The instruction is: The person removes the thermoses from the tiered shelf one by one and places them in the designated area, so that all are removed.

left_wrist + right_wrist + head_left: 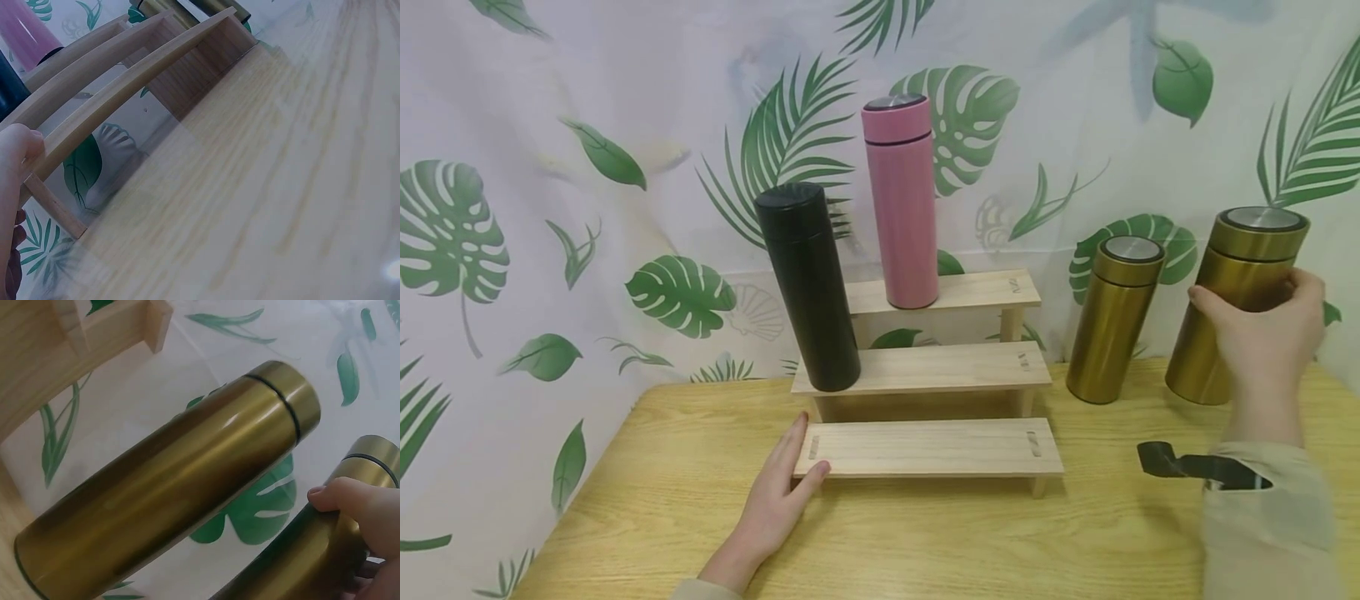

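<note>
At three o'clock in the head view, a gold bottle (1243,279) appears to stand on the table (970,542), held by the right hand (1270,342); its thumb and fingers are spread about the bottle's width and curl round its upper body. Gripping below the lid probably gives a firm hold and leaves the base free. The left hand (782,492) clasps the wooden stand (925,450) at the eight o'clock corner of its lowest step, thumb on top and fingers round the end, likely to keep so light a piece from sliding. A second gold bottle (1112,325) stands upright at nine o'clock from the held one, just apart from it and squarely between it and the stand, so it blocks the straight low path across. On the stand, a pink bottle (904,217) is at twelve o'clock on the top step, and a black bottle (808,292) at ten o'clock on the middle one. A leaf-printed sheet (685,100) hangs close behind everything. A dark strap (1195,468) juts toward nine o'clock from the right cuff (1270,533).
</note>
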`<action>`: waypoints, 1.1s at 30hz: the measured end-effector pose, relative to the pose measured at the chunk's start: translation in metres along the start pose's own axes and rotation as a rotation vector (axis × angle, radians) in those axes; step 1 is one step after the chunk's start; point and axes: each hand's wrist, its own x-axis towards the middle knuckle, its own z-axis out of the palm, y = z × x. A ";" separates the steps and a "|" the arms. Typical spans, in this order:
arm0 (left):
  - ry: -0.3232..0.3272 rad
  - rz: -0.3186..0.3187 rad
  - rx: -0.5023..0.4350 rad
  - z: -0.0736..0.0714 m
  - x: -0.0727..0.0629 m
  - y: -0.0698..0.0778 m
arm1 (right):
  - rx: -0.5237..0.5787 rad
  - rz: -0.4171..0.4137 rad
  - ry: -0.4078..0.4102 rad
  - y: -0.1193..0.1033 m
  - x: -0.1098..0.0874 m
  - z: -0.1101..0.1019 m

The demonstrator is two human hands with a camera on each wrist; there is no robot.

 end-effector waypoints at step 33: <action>-0.001 -0.014 0.001 0.000 0.000 -0.001 | -0.029 -0.084 -0.027 -0.005 -0.004 -0.007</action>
